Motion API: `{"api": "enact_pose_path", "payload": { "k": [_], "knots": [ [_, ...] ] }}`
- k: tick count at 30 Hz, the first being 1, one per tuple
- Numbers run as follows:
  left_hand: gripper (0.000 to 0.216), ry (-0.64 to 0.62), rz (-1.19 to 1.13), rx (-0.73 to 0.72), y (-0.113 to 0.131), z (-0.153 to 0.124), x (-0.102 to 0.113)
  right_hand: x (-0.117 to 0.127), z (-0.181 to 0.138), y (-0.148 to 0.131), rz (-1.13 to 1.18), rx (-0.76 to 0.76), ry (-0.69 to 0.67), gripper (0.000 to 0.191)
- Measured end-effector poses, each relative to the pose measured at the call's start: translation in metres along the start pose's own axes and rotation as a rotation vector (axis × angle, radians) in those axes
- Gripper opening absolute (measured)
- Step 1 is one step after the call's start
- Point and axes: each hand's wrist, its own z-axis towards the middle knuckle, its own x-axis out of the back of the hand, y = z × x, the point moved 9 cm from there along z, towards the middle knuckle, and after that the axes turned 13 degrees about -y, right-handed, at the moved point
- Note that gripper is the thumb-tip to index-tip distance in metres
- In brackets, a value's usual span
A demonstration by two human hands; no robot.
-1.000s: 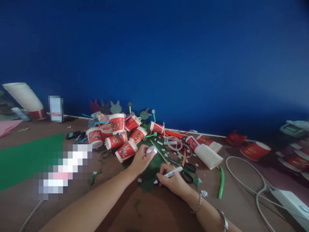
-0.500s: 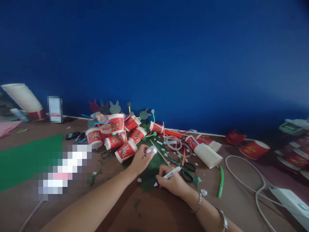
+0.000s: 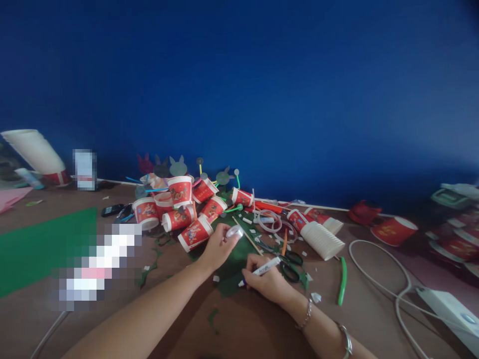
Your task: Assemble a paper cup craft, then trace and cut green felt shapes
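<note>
My left hand [image 3: 219,247] is closed on a small white tape roll [image 3: 234,232], held over a piece of dark green paper [image 3: 230,274]. Thumb and fingers of my right hand [image 3: 269,283] wrap round a white acrylic marker [image 3: 268,266], whose tip points down and left at the paper's near edge. I cannot tell whether the tip touches the paper. Just beyond my right hand lie black-handled scissors [image 3: 290,271] and a thin wooden stick [image 3: 249,237]. A red paper cup [image 3: 195,233] lies tipped beside my left hand.
Several red paper cups [image 3: 145,213] are heaped behind my left hand, with animal-shaped cutouts [image 3: 178,166] on top. Stacked cups [image 3: 322,241], a green tube [image 3: 342,281] and a white cable [image 3: 396,294] lie to the right. A green sheet [image 3: 48,247] covers the left. Paper scraps are scattered about.
</note>
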Motion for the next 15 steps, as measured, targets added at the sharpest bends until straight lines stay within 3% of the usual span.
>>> {"api": "enact_pose_path", "payload": {
  "k": [4,9,15],
  "knots": [
    [0.022,-0.003,-0.002,-0.004,0.0,0.0,0.0,-0.004,0.001,0.003,0.051,-0.031,-0.04,0.02],
    [0.023,0.001,-0.002,-0.011,0.002,-0.001,0.001,0.003,0.0,-0.003,-0.022,-0.003,0.032,0.02],
    [0.022,0.003,-0.005,-0.014,-0.001,0.0,0.0,-0.002,0.0,0.008,0.209,-0.015,-0.028,0.026]
  ]
}}
